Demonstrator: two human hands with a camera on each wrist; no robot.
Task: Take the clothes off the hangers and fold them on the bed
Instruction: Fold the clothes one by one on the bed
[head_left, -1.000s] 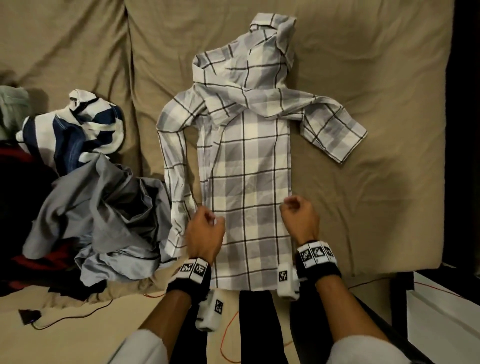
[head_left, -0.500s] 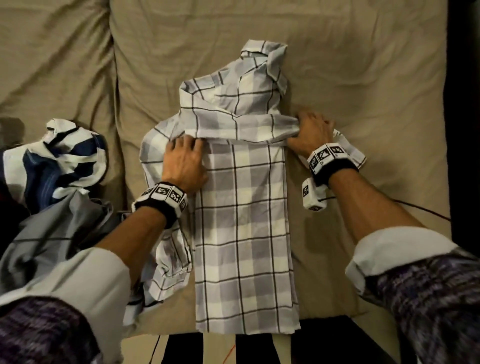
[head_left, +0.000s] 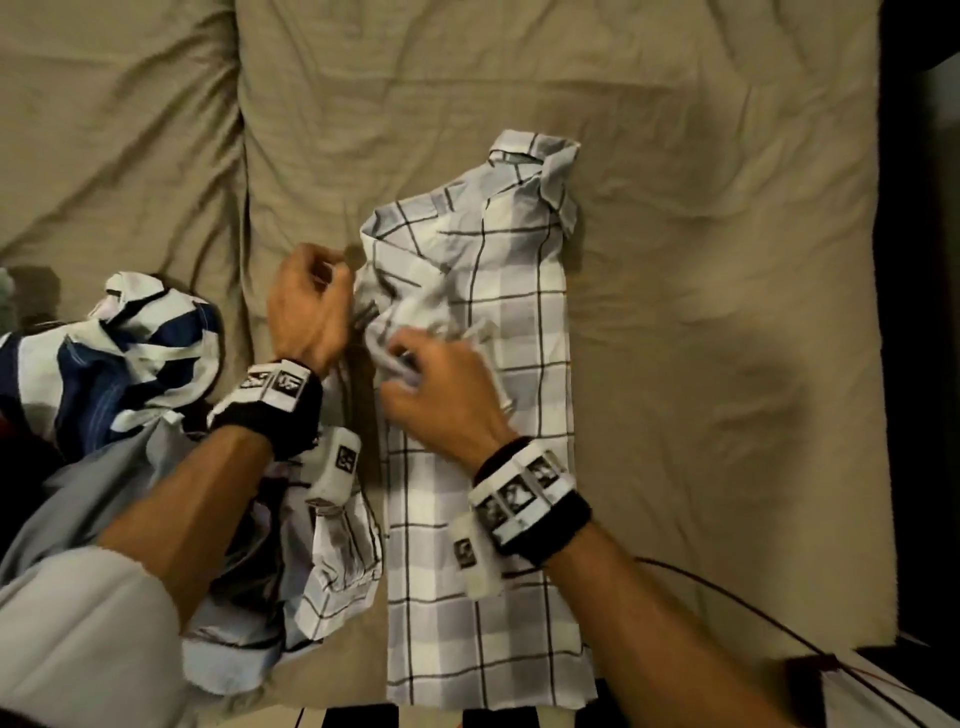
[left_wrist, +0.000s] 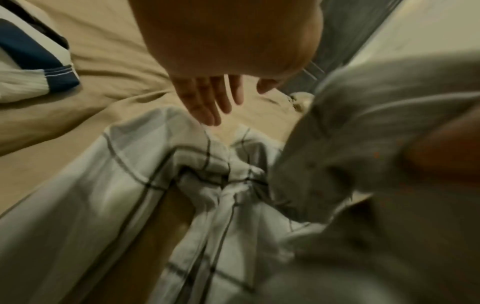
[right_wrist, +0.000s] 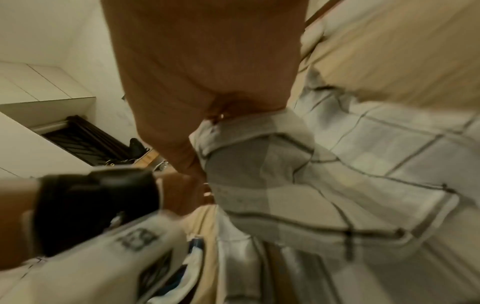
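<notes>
A grey-and-white plaid shirt (head_left: 498, 519) lies lengthwise on the tan bed (head_left: 701, 260), collar away from me. My right hand (head_left: 410, 364) grips a bunched sleeve of the shirt over its chest, near the left edge; the right wrist view shows the fingers of my right hand (right_wrist: 205, 127) curled into the plaid cloth (right_wrist: 285, 185). My left hand (head_left: 332, 275) hovers beside the shirt's left shoulder. In the left wrist view the left hand's (left_wrist: 215, 102) fingers are loosely extended, tips at the plaid fabric (left_wrist: 155, 164), holding nothing. The other sleeve (head_left: 343, 566) trails down the left side.
A navy-and-white striped garment (head_left: 135, 353) and a crumpled grey shirt (head_left: 93, 493) lie left of the plaid shirt. A red cable (head_left: 727, 597) crosses the bed's near right corner. The bed's right side and far part show bare sheet.
My right hand came from the shirt's right side across to its left, bringing the right sleeve along. My left hand lifted off the left shoulder area.
</notes>
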